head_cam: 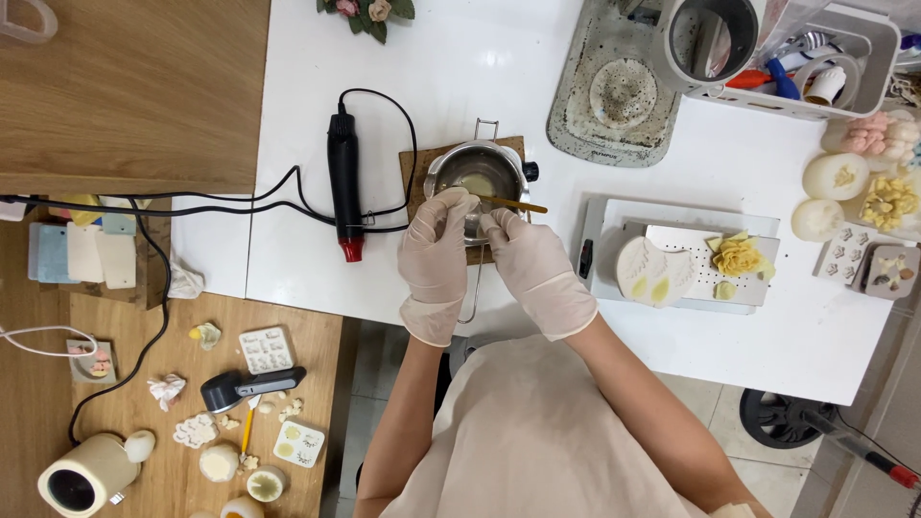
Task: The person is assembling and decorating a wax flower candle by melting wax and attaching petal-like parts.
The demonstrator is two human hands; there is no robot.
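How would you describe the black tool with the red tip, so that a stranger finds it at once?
Look at the white table, left of the small metal pot where both gloved hands work. The heat gun lies there lengthwise, its cord looping behind it. It is the only black, stick-shaped tool with a red nozzle, which points toward the person.

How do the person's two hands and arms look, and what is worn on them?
The left hand and the right hand each wear a thin, pale cream disposable glove, wrinkled, ending in a loose cuff just past the wrist. Both forearms are bare, with no sleeves, watch or markings visible. A beige apron covers the body below.
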